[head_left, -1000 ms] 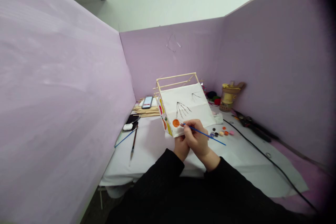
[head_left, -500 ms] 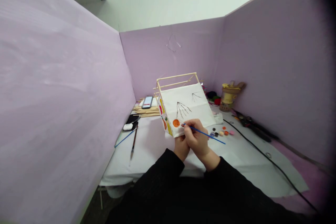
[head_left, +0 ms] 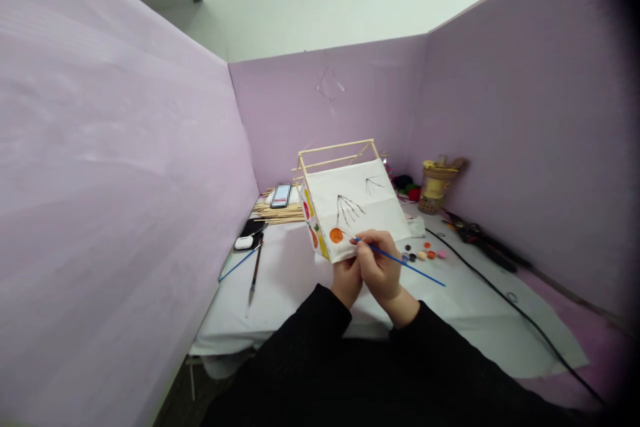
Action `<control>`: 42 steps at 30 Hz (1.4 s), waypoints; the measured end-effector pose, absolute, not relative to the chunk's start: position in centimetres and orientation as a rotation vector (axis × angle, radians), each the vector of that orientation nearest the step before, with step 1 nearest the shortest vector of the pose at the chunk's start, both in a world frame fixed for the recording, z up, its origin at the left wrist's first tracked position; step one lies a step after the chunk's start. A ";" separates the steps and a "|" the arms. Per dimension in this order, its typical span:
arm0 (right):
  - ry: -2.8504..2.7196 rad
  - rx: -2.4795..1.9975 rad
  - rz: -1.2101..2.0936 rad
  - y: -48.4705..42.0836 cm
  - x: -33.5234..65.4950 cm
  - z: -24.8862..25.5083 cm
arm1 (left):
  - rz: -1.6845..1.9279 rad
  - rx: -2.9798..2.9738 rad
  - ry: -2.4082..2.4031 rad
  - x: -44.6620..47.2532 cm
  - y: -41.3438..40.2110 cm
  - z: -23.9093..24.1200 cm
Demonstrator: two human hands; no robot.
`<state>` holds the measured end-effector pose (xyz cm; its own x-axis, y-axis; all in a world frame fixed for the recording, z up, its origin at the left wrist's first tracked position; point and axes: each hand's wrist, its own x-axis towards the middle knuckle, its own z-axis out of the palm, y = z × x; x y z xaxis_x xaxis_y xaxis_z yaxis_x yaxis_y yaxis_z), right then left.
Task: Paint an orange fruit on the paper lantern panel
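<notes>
A stick-framed box point(head_left: 383, 213) is held up, tilted, above the middle of the near part of the white-covered surface point(head_left: 283, 273). Its lower edge is met from beneath by the left hand point(head_left: 346, 278); the fingers are hidden, so how far that grip is closed cannot be told. By the right hand point(head_left: 379, 267) a slim blue paintbrush point(head_left: 417, 271) is held in a closed pinch, its handle slanted down to the right. The brush tip is brought close to an orange disc point(head_left: 336, 235) painted low on the white panel; whether contact is made cannot be told. Above the disc, two sets of black branching lines are drawn, and coloured shapes are painted on the left side panel.

On the left, a brown-handled brush point(head_left: 257, 265) and a second blue brush point(head_left: 237, 265) are laid near a white case point(head_left: 244, 243). Farther back, wooden sticks point(head_left: 280, 215) are piled beside a phone point(head_left: 281, 195). To the right, small blobs of colour point(head_left: 431, 255) are grouped, with a black cable point(head_left: 520, 308) stretched past them.
</notes>
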<state>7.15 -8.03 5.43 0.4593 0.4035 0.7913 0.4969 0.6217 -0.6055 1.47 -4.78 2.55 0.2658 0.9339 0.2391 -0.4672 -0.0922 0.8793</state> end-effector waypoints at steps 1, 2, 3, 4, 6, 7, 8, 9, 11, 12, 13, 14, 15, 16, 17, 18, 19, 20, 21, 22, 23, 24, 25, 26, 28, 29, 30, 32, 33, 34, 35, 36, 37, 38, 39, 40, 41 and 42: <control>-1.142 -0.933 -0.088 -8.1 7.2 5.4 | 1.263 1.105 0.542 1.5 -4.9 2.7; -1.146 -0.931 -0.112 -8.1 7.2 5.3 | 1.253 1.097 0.537 1.5 -4.9 2.8; -1.147 -0.942 -0.136 -8.2 7.2 5.3 | 1.250 1.090 0.533 1.5 -5.0 2.8; -1.147 -0.961 -0.153 -8.2 7.1 5.3 | 1.253 1.086 0.529 1.6 -5.0 2.9; -1.136 -0.993 -0.160 -8.2 7.1 5.4 | 1.271 1.087 0.522 1.6 -5.0 2.9; -1.132 -1.000 -0.153 -8.2 7.1 5.5 | 1.278 1.092 0.522 1.5 -5.0 2.8; -1.131 -1.007 -0.145 -8.1 7.1 5.5 | 1.280 1.101 0.523 1.5 -4.9 2.7; -1.131 -1.014 -0.140 -8.1 7.0 5.5 | 1.278 1.111 0.522 1.5 -4.9 2.7; -1.134 -1.029 -0.137 -8.1 7.0 5.6 | 1.275 1.125 0.517 1.5 -4.8 2.5; -1.136 -1.035 -0.137 -8.1 7.0 5.6 | 1.275 1.129 0.515 1.5 -4.7 2.4; -1.135 -1.042 -0.135 -8.1 7.1 5.6 | 1.276 1.133 0.513 1.5 -4.7 2.3; -1.135 -1.049 -0.133 -8.1 7.1 5.7 | 1.278 1.135 0.515 1.6 -4.6 2.3; -1.139 -1.056 -0.130 -8.1 7.1 5.7 | 1.281 1.136 0.520 1.6 -4.6 2.2; -1.147 -1.063 -0.128 -8.0 7.1 5.7 | 1.282 1.139 0.525 1.6 -4.6 2.2; -1.156 -1.067 -0.126 -8.0 7.2 5.7 | 1.283 1.143 0.527 1.6 -4.6 2.2; -1.166 -1.066 -0.123 -8.0 7.2 5.7 | 1.283 1.150 0.526 1.6 -4.6 2.2; -1.171 -1.057 -0.118 -8.1 7.2 5.8 | 1.288 1.158 0.524 1.5 -4.6 2.2; -1.171 -1.044 -0.114 -8.1 7.2 5.8 | 1.292 1.169 0.520 1.5 -4.6 2.2; -1.165 -1.034 -0.113 -8.1 7.2 5.8 | 1.294 1.180 0.518 1.5 -4.6 2.2; -1.160 -1.029 -0.113 -8.1 7.2 5.8 | 1.296 1.185 0.520 1.5 -4.6 2.2; -1.157 -1.033 -0.113 -8.1 7.2 5.8 | 1.296 1.185 0.526 1.4 -4.6 2.2; -1.159 -1.043 -0.113 -8.1 7.2 5.8 | 1.296 1.181 0.535 1.4 -4.6 2.1; -1.163 -1.054 -0.111 -8.1 7.2 5.8 | 1.296 1.177 0.541 1.4 -4.6 2.1; -1.167 -1.061 -0.108 -8.0 7.2 5.8 | 1.297 1.173 0.543 1.5 -4.5 2.0; -1.166 -1.052 -0.099 -8.0 7.2 5.8 | 1.297 1.174 0.525 1.5 -4.5 1.9; -1.161 -1.043 -0.097 -8.0 7.2 5.8 | 1.294 1.175 0.516 1.5 -4.5 1.9; -1.155 -1.037 -0.098 -8.0 7.3 5.8 | 1.292 1.172 0.513 1.5 -4.5 1.9; -1.153 -1.042 -0.098 -8.0 7.3 5.8 | 1.294 1.157 0.529 1.5 -4.5 2.0; -1.160 -1.050 -0.097 -8.0 7.3 5.8 | 1.296 1.149 0.539 1.5 -4.5 2.0; -1.167 -1.059 -0.095 -8.0 7.3 5.8 | 1.299 1.143 0.546 1.5 -4.5 2.0; -1.170 -1.061 -0.093 -8.0 7.3 5.8 | 1.301 1.139 0.548 1.5 -4.5 2.1; -1.170 -1.058 -0.092 -8.0 7.3 5.8 | 1.301 1.139 0.546 1.5 -4.5 2.1; -1.168 -1.054 -0.094 -8.0 7.3 5.8 | 1.300 1.142 0.540 1.5 -4.5 2.1; -1.165 -1.052 -0.098 -8.0 7.3 5.8 | 1.300 1.145 0.534 1.6 -4.5 2.0; -1.164 -1.053 -0.103 -8.0 7.2 5.8 | 1.304 1.145 0.530 1.6 -4.5 1.9; -1.168 -1.058 -0.106 -8.0 7.2 5.8 | 1.303 1.147 0.526 1.6 -4.5 1.8; -1.174 -1.065 -0.108 -8.0 7.2 5.8 | 1.302 1.148 0.523 1.7 -4.4 1.7; -1.180 -1.072 -0.107 -8.0 7.2 5.8 | 1.299 1.150 0.522 1.7 -4.4 1.6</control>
<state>7.21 -7.99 5.78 0.4352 0.4418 0.7845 0.5758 0.5333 -0.6198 1.69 -4.40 1.58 0.2604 0.9229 0.2837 -0.4697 -0.1356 0.8724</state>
